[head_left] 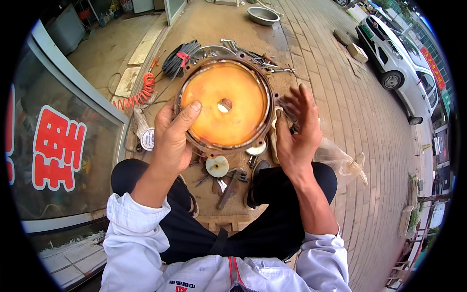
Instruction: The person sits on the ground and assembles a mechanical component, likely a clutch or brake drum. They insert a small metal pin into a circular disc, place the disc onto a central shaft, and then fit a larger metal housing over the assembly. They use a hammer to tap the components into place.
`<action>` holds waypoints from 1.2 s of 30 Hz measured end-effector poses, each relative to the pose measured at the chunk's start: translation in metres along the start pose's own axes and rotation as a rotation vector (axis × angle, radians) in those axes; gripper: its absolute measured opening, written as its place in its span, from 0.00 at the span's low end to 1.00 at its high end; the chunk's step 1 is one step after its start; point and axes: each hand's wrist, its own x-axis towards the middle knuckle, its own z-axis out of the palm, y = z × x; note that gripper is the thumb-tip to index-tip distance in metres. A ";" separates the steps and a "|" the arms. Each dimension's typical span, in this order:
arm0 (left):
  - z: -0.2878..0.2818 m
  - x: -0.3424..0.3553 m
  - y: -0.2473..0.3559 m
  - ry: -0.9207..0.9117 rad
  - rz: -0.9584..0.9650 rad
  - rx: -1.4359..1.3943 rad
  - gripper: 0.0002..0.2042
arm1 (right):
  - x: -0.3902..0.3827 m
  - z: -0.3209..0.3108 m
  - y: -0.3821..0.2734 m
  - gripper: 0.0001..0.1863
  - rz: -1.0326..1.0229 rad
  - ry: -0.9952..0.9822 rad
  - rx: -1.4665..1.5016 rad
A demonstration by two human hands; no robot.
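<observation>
My left hand [172,130] grips a round metal cover [224,104] at its left edge, thumb on the face and fingers behind. The cover has an orange-yellow inner face, a hole at its centre and a dark rusty rim with bolt lugs. It is held up above the ground, face toward me. My right hand [299,134] is just right of the rim, fingers apart and partly blurred. Its thumb comes close to the rim; whether it touches I cannot tell. Below the cover lie a pale round disc [217,167] and a hammer-like tool [231,189].
Beyond the cover lie a dark cable coil [179,62] and several metal tools [265,62]. A red coiled hose [144,90] runs by the glass door [68,141] at left. A clear plastic bag [338,158] lies at right, a metal basin [263,16] farther off, a white car [401,63] beyond.
</observation>
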 end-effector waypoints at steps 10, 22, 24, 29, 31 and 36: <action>0.008 0.015 0.005 0.145 0.454 0.162 0.17 | -0.006 0.019 -0.035 0.28 1.007 -0.409 1.029; 0.012 0.005 0.006 0.122 0.578 0.426 0.17 | -0.011 0.037 -0.042 0.13 0.952 -0.311 1.121; 0.013 0.003 0.006 0.116 0.583 0.448 0.17 | -0.013 0.038 -0.039 0.13 0.960 -0.314 1.141; 0.013 0.000 0.007 0.070 0.619 0.509 0.18 | -0.011 0.037 -0.041 0.13 1.004 -0.299 1.159; 0.013 -0.001 0.007 0.049 0.642 0.571 0.18 | -0.010 0.036 -0.043 0.12 1.009 -0.282 1.162; 0.010 -0.006 0.006 0.019 0.747 0.717 0.20 | -0.011 0.036 -0.042 0.12 0.975 -0.279 1.190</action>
